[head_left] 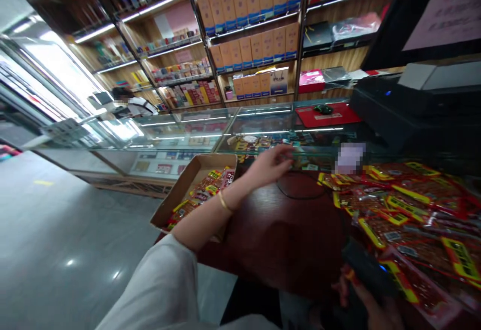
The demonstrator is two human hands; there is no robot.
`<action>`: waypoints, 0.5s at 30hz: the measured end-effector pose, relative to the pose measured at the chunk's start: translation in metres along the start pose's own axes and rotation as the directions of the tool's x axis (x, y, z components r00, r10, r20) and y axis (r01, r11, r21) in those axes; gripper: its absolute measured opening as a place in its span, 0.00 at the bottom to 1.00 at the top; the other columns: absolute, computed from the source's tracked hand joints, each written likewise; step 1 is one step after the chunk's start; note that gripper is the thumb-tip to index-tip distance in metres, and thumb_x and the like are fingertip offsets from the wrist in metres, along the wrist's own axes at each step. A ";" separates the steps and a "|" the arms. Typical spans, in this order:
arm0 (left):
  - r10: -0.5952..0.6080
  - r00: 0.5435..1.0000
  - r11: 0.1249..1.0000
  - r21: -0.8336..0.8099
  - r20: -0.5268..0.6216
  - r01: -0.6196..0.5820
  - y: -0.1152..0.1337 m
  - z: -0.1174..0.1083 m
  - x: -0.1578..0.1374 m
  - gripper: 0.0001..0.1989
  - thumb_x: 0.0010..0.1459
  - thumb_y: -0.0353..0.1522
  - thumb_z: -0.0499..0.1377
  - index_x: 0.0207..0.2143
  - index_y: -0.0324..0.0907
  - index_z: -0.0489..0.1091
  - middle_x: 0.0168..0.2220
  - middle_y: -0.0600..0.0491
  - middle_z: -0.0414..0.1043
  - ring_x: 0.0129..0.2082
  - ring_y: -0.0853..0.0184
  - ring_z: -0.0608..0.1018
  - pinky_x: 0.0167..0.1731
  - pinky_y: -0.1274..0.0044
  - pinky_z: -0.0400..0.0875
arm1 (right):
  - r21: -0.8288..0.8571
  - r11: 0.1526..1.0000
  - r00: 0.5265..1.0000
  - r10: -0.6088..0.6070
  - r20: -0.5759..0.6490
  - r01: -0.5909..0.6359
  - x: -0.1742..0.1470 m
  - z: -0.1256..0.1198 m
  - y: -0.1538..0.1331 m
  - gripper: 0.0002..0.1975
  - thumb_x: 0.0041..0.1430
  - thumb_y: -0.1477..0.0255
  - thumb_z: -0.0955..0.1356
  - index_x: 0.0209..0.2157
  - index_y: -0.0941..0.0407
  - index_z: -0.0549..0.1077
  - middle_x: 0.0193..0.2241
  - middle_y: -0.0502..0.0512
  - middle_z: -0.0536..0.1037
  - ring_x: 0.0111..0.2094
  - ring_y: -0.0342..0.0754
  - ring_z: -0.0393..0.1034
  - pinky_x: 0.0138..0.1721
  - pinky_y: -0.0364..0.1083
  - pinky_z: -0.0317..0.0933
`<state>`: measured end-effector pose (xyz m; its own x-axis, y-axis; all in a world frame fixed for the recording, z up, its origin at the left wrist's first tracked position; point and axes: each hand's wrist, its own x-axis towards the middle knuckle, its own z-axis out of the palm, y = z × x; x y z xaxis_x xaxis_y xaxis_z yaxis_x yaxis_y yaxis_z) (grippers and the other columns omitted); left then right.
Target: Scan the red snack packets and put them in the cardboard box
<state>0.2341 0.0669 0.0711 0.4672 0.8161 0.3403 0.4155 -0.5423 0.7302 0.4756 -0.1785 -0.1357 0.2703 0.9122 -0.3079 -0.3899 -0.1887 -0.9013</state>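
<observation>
My left hand (273, 163) reaches over the dark red table, by the edge of the glass counter. Its fingers are loosely bent and apart, with nothing visible in them. At the lower right, my right hand (361, 295) is wrapped round a black barcode scanner (370, 267) with a small blue light. Beside the scanner lies a heap of red and yellow snack packets (404, 207). An open cardboard box (171, 197), partly hidden by my left forearm, holds similar packets (206, 184).
A thin black cable (300, 197) curls on the table (259, 234). The glass display counter (188, 119) runs behind, bearing a red mat (345, 114) with a mouse (323, 109). At right stands a black machine (398, 114). Another person (141, 105) is at the far left.
</observation>
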 end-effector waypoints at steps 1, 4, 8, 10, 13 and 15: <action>-0.078 0.993 0.991 0.101 -0.090 0.087 -0.017 -0.036 -0.014 0.19 0.65 0.33 0.58 0.57 0.40 0.73 0.48 0.46 0.81 0.40 0.66 0.81 0.42 0.76 0.75 | -0.012 1.000 1.000 0.002 0.004 -0.002 0.000 0.001 0.000 0.23 0.43 0.52 0.81 0.28 0.55 0.79 0.17 0.53 0.78 0.19 0.52 0.76 0.27 0.49 0.77; -0.447 0.868 0.743 0.451 -0.216 0.494 -0.076 -0.128 -0.049 0.20 0.67 0.35 0.54 0.57 0.40 0.73 0.50 0.48 0.82 0.46 0.64 0.82 0.46 0.76 0.74 | -0.015 1.000 1.000 -0.005 -0.014 0.005 0.000 0.007 -0.003 0.22 0.43 0.53 0.81 0.30 0.55 0.79 0.17 0.52 0.77 0.17 0.50 0.74 0.29 0.49 0.78; -0.674 0.709 0.494 0.587 -0.207 0.641 -0.138 -0.184 -0.091 0.16 0.55 0.33 0.65 0.44 0.33 0.80 0.44 0.38 0.83 0.46 0.49 0.83 0.45 0.69 0.74 | -0.009 1.000 1.000 0.003 -0.024 -0.003 -0.002 0.010 -0.003 0.22 0.45 0.53 0.80 0.33 0.55 0.78 0.18 0.51 0.77 0.17 0.49 0.73 0.30 0.51 0.78; -0.755 0.629 0.411 0.615 -0.183 0.673 -0.156 -0.187 -0.110 0.13 0.52 0.33 0.68 0.38 0.34 0.80 0.39 0.39 0.83 0.43 0.48 0.83 0.43 0.68 0.73 | -0.014 1.000 1.000 -0.007 -0.016 0.007 -0.003 0.008 -0.001 0.22 0.47 0.53 0.79 0.35 0.55 0.78 0.19 0.51 0.78 0.17 0.48 0.73 0.32 0.49 0.78; -0.834 0.534 0.336 0.640 -0.139 0.691 -0.169 -0.179 -0.124 0.10 0.58 0.36 0.69 0.36 0.37 0.78 0.36 0.48 0.82 0.39 0.58 0.83 0.42 0.69 0.76 | -0.035 0.999 1.000 -0.018 0.001 0.018 -0.003 0.004 0.000 0.21 0.50 0.53 0.79 0.37 0.54 0.78 0.20 0.50 0.78 0.19 0.47 0.74 0.34 0.47 0.78; -0.849 0.513 0.324 0.644 -0.126 0.693 -0.168 -0.176 -0.124 0.11 0.62 0.38 0.67 0.36 0.38 0.77 0.35 0.52 0.80 0.36 0.63 0.82 0.41 0.69 0.77 | -0.052 0.999 1.000 -0.016 0.001 0.016 -0.002 0.003 -0.001 0.21 0.49 0.53 0.79 0.36 0.54 0.77 0.19 0.50 0.78 0.20 0.47 0.75 0.33 0.45 0.77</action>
<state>-0.0317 0.0920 0.0104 -0.2112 0.9043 -0.3710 0.9609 0.2616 0.0905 0.4730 -0.1794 -0.1329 0.2756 0.9153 -0.2936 -0.3395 -0.1931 -0.9206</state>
